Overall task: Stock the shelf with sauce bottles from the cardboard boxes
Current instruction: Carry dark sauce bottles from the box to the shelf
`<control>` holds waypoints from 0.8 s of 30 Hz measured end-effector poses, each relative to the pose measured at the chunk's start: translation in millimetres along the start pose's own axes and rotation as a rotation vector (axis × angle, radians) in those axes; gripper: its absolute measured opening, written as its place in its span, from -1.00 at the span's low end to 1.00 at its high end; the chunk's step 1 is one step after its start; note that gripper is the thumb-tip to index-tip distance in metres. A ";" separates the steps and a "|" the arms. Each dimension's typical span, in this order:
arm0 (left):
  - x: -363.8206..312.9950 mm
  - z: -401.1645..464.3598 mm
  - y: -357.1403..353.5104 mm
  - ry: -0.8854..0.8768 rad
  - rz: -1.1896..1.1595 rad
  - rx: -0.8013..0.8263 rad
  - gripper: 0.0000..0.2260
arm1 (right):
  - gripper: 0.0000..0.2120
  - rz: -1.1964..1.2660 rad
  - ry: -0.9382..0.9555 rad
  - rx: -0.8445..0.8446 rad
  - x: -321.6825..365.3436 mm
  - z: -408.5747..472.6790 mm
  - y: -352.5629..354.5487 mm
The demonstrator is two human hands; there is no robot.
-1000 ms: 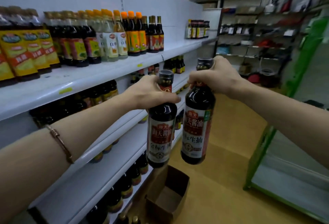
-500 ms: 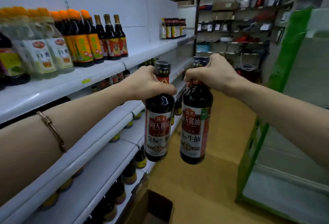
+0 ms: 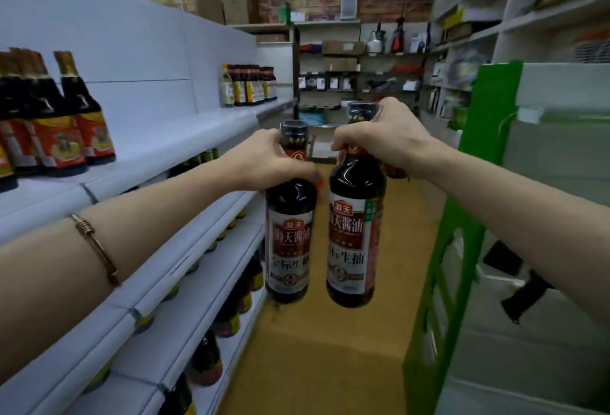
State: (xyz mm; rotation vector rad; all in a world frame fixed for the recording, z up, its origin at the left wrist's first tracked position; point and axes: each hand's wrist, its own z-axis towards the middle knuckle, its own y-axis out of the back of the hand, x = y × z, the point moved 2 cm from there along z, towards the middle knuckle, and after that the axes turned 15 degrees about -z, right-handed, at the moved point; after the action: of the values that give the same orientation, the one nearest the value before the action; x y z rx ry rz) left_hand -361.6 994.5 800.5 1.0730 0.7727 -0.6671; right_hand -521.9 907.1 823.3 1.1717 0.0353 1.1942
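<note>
Two dark soy sauce bottles with red and white labels hang upright in the aisle, side by side. My left hand (image 3: 274, 164) grips the neck of the left bottle (image 3: 289, 236). My right hand (image 3: 383, 140) grips the neck of the right bottle (image 3: 356, 236), which is held slightly higher. Both bottles are just right of the white shelf unit (image 3: 185, 137), about level with its upper shelf. A group of dark bottles with gold caps (image 3: 56, 117) stands at the left of that shelf. A bare stretch runs from them to a small cluster of bottles (image 3: 251, 84) at the far end.
Lower white shelves (image 3: 185, 282) carry more dark bottles underneath. A green-framed rack (image 3: 439, 282) borders the aisle on the right. The wooden floor (image 3: 317, 365) runs ahead to back shelving with assorted goods (image 3: 359, 65) against a brick wall.
The view has swung right along the shelf, so the orange-capped bottles and the cardboard box on the floor have left the frame. Both hands still hold their bottles in front of me.
</note>
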 end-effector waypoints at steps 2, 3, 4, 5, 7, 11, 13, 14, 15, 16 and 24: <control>12.1 37.7 1.1 0.005 0.009 -0.006 -0.63 | -0.64 0.013 -0.001 0.009 -19.4 28.9 -7.6; 18.0 55.0 1.4 0.017 0.022 -0.013 -0.56 | -0.65 0.023 0.001 0.017 -30.0 44.8 -11.9; 23.7 71.5 1.3 0.025 0.035 -0.023 -0.54 | -0.68 0.029 0.013 0.021 -40.0 60.0 -15.4; 30.2 88.3 1.3 0.036 0.050 -0.035 -0.56 | -0.71 0.040 0.029 0.023 -50.7 76.1 -20.0; 41.7 120.8 -0.3 0.057 0.072 -0.052 -0.68 | -0.69 0.074 0.061 0.026 -71.8 109.0 -32.0; 60.6 178.4 5.5 0.095 0.080 -0.196 -0.81 | -0.68 0.139 0.142 0.096 -100.1 183.1 -49.6; 72.8 201.0 17.2 0.122 0.111 -0.315 -0.82 | -0.64 0.136 0.189 0.151 -105.0 221.6 -61.0; 80.1 208.4 22.8 0.150 0.128 -0.365 -0.82 | -0.62 0.153 0.211 0.185 -107.1 235.9 -70.0; 85.2 218.9 33.7 0.171 0.148 -0.418 -0.79 | -0.64 0.179 0.250 0.225 -104.6 258.8 -81.8; 89.2 223.2 38.6 0.194 0.168 -0.426 -0.75 | -0.69 0.180 0.262 0.239 -104.4 268.8 -91.5; 119.2 262.8 121.1 0.324 0.329 -0.651 -0.75 | -0.77 0.255 0.404 0.294 -64.5 381.6 -167.6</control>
State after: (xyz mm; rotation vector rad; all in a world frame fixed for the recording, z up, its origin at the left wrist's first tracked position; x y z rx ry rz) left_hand -139.5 777.1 836.7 0.6809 0.9741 0.0575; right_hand -215.8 617.9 844.7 1.1933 0.3871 1.6815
